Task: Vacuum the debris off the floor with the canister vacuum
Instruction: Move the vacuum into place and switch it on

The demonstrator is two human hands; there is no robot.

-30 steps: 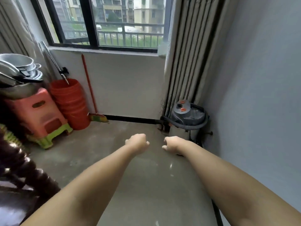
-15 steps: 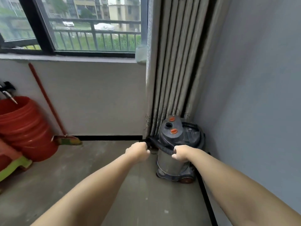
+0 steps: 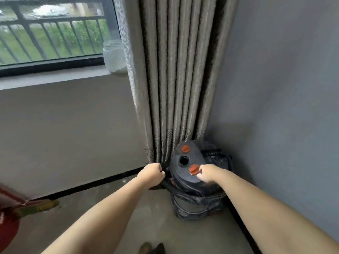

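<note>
Right hand [image 3: 207,174] rests on the vacuum [image 3: 192,182] lid, fingers curled by an orange knob [image 3: 193,169] — possibly pinching it; left hand [image 3: 152,174] fisted — grip unclear.

Canister vacuum [image 3: 194,189] in the corner, before the curtain [image 3: 176,79].

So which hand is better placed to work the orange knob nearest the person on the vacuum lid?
Right. The right hand is already at the near orange knob on the canister vacuum, fingers beside it. The left hand is a curled fist off the lid's left edge, by the curtain.
</note>
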